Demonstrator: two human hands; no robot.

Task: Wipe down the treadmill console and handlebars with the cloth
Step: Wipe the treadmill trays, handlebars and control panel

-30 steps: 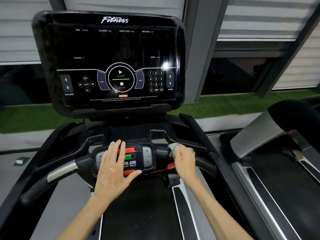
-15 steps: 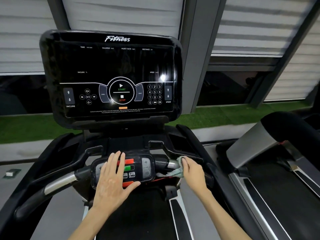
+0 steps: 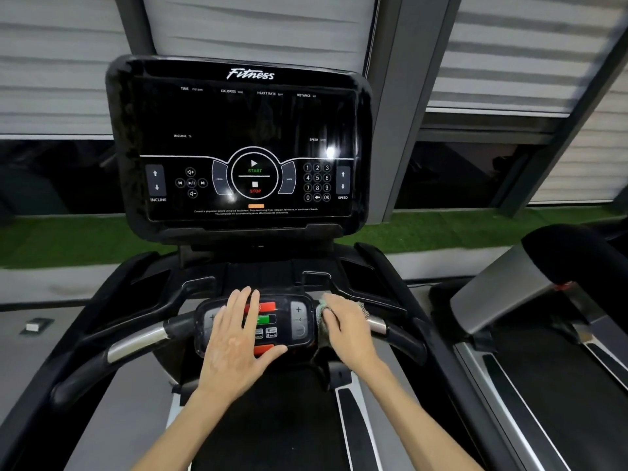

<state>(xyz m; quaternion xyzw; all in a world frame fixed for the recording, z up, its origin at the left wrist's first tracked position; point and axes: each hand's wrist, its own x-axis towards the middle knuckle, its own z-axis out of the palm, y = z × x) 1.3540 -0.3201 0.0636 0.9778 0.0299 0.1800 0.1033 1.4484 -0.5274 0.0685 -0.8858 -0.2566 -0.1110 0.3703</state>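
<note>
I am resting my left hand (image 3: 234, 345) flat on the small control panel (image 3: 300, 321) in the middle of the handlebar (image 3: 136, 341), with the fingers straight and slightly spread over its red and green buttons and the thumb reaching out along its lower edge. My right hand (image 3: 348, 329) is lying just to the right of that panel, on the right stretch of the bar. Its fingers are close together and nearly straight, and they are pressing the cloth (image 3: 321, 309) down onto the bar. My thumb is hidden from me.

The cloth is sitting under my right palm and fingers. A pale green bunch is showing at my fingertips beside the panel, and another bit is sticking out on the far side of the hand. The dark console screen (image 3: 244, 130) is standing upright beyond both hands, apart from them and from the cloth. A second treadmill (image 3: 509, 287) is standing off to my right.
</note>
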